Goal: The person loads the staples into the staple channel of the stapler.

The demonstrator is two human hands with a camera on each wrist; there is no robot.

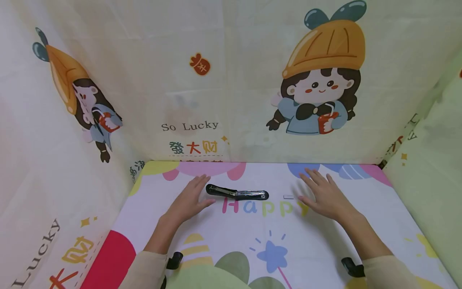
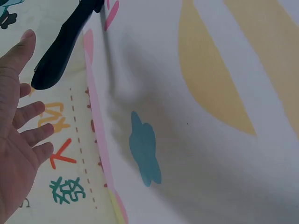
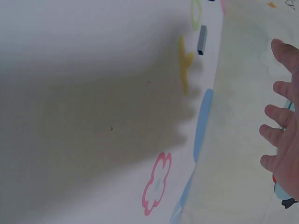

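A black stapler (image 1: pixel 237 193), unfolded so that its two arms lie nearly in line, is on the table in the head view. Beside its left end is my left hand (image 1: pixel 189 200), fingers spread and apart from it. The left wrist view shows one dark end of the stapler (image 2: pixel 58 53) near the thumb of that hand (image 2: pixel 18 135). To the stapler's right lies a small strip of staples (image 1: pixel 288 197), seen as a grey bar (image 3: pixel 202 40) in the right wrist view. My right hand (image 1: pixel 326 196) hovers just right of the strip, fingers extended, holding nothing.
A white printed cloth (image 1: pixel 231 228) with coloured shapes and the word "Happy" covers the table. Cream printed curtains stand behind (image 1: pixel 245 92) and at both sides. Each wrist carries a black camera strap piece (image 1: pixel 175 261).
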